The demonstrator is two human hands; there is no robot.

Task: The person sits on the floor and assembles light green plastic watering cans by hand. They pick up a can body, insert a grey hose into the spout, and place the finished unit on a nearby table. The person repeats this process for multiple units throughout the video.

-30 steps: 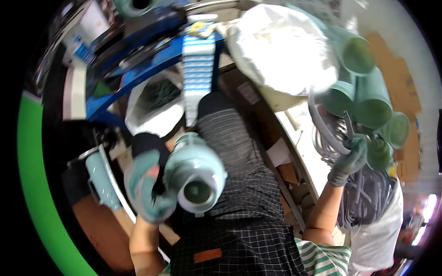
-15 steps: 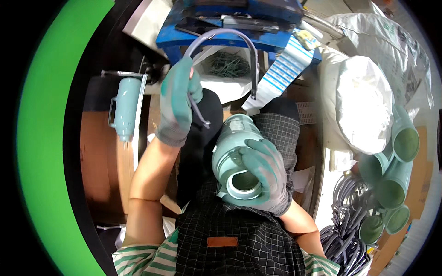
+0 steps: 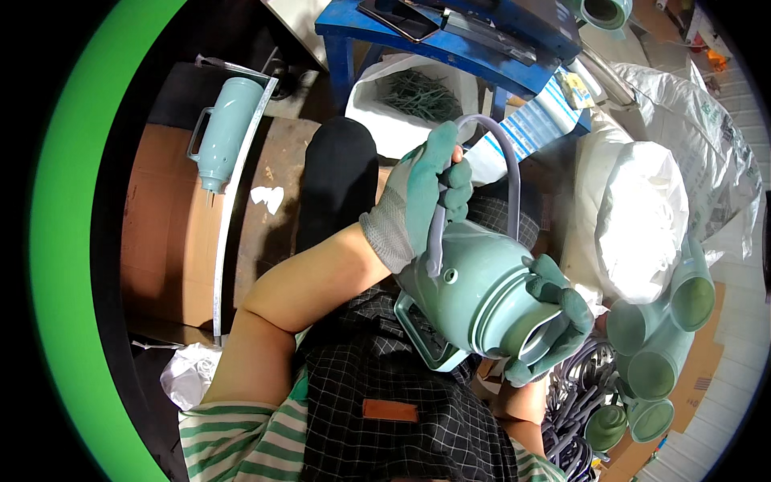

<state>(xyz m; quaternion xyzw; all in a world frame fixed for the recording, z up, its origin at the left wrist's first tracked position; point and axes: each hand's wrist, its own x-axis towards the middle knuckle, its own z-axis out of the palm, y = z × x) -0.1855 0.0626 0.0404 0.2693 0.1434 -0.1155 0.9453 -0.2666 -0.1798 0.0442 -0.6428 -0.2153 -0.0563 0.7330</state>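
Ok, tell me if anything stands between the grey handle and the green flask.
Nothing visible does at the near end: held by the left hand, the grey handle reaches right beside the small round fitting on the green flask. The right hand grasps the flask's mouth. The handle's far end is hidden behind the flask.

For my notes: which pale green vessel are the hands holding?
The vessel before the checked apron: left hand on grey handle, right hand at mouth. No hand touches the left jug or right-side containers.
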